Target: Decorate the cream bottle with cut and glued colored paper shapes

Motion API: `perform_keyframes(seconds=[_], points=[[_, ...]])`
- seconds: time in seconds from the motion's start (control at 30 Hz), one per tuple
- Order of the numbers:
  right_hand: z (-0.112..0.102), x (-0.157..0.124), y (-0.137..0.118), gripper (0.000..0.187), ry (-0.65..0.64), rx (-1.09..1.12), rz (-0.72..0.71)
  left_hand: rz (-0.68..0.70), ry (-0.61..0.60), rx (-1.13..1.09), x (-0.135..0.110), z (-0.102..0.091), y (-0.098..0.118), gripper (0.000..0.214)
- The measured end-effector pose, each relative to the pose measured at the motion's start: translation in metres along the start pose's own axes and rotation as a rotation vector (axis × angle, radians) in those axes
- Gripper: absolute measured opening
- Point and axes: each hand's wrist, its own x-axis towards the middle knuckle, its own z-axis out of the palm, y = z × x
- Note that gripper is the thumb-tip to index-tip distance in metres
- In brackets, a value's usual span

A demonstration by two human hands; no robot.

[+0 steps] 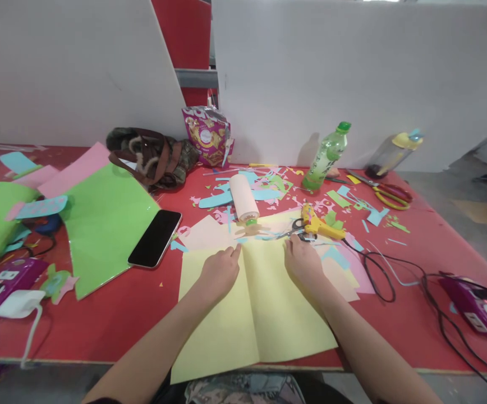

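A large yellow sheet of paper point(285, 320) with a crease down its middle lies before me, its near edge reaching over the table edge. My left hand point(221, 270) is closed at the sheet's far edge, left of the crease. On the other side of the crease, my right hand point(306, 262) grips the same far edge with bent fingers. Just beyond lie black-handled scissors point(297, 226) and a yellow hot glue gun point(321, 226), both close to my right hand. A bottle wrapped in pale pink paper point(243, 196) rests on its side, green cap towards me.
A phone point(155, 238) lies on green paper point(100, 219) at left. Purple power strips point(14, 280) sit at both sides, with a black cord point(384, 255) at right. Behind are paper scraps, a green drink bottle point(326, 157), red-yellow shears point(390, 196), a bag and a snack packet.
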Motion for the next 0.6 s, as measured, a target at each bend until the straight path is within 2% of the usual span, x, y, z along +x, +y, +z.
perform_keyframes(seconds=[0.4,0.6], points=[[-0.007,0.015,0.019,0.023,0.002,-0.054,0.013,0.013,0.174,0.029,0.003,0.008,0.001,0.04],[-0.008,0.013,0.019,0.022,-0.016,-0.077,0.035,0.004,0.178,0.03,0.0,0.005,0.001,0.039]])
